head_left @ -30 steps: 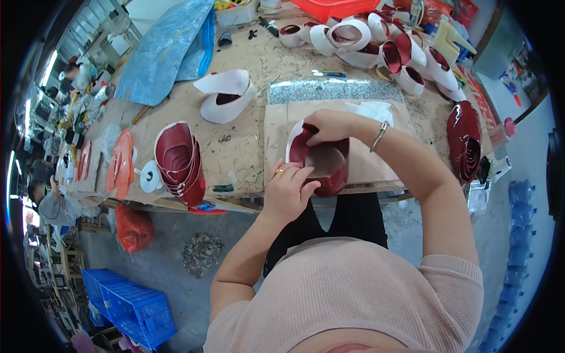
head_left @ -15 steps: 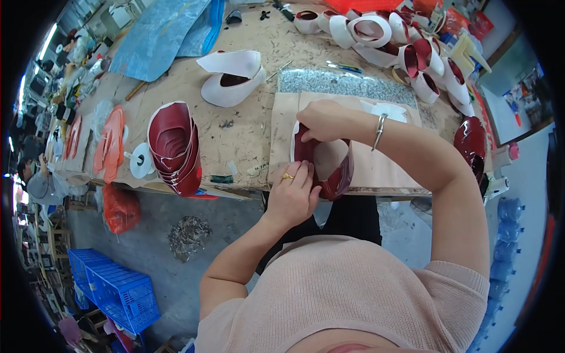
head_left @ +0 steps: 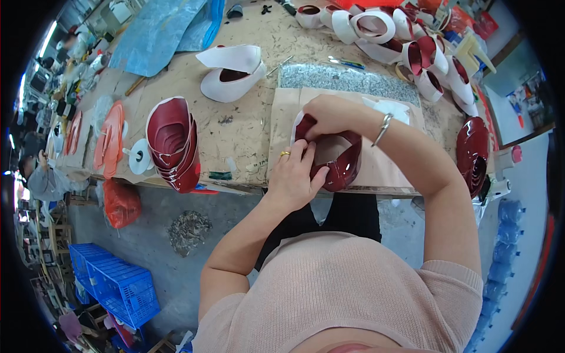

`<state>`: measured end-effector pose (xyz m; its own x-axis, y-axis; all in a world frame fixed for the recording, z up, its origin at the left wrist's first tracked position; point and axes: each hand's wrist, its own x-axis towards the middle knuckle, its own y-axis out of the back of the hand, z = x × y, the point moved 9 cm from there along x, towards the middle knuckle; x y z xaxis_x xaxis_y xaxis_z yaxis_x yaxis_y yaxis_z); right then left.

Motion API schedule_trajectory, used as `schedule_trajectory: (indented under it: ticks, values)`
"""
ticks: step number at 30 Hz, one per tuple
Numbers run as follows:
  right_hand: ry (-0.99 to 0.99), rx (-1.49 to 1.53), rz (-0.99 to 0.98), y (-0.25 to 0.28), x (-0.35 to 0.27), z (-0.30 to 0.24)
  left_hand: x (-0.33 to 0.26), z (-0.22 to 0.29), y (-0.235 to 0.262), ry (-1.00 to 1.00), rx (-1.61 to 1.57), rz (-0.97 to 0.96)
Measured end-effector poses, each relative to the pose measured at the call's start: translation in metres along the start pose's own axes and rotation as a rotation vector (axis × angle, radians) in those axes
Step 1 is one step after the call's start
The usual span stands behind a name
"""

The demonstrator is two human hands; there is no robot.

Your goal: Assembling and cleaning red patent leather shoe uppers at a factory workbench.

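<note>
Room: we look down on a workshop with a grey concrete floor, blue crates [head_left: 115,285] at 7 o'clock and a long, scuffed wooden worktop [head_left: 247,126] across the upper half.
Work surface: on the worktop a sheet of brown card [head_left: 388,167] lies in front of us, a speckled grey slab [head_left: 347,79] just beyond it at 12 o'clock.
Thing in hand: a curved dark red glossy shoe-upper piece [head_left: 338,162], white on its inner face, sits over the brown card near the front edge.
Left hand [head_left: 294,176]: at 7 o'clock of the piece, fingers pinching its near left edge; a ring shows on one finger.
Right hand [head_left: 329,115]: at 11 o'clock of the piece, closed over its top left rim, a bracelet on the wrist.
Handling: we judge it light, thin and bendable, springy rather than limp, with a slick face that may slip; the rim edges look best to hold.
Around: a stack of similar red pieces [head_left: 173,144] at 9 o'clock, white formed pieces [head_left: 232,70] at 11 o'clock, more red-and-white loops [head_left: 412,41] at 1 o'clock, another red stack [head_left: 474,153] at 3 o'clock.
</note>
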<state>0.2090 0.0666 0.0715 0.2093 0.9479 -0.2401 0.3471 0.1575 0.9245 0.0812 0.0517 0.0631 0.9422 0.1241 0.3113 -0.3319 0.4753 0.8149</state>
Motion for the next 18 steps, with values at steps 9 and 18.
schedule_trajectory:
  ticks: [9,18]
  values:
    - [-0.160,0.362,0.039,0.010,-0.034,0.035,0.006,-0.006,0.005,-0.023,-0.086,-0.026]
    - [-0.201,-0.003,0.044,-0.001,-0.022,0.019,0.013,-0.010,0.009,-0.310,0.140,-0.134]
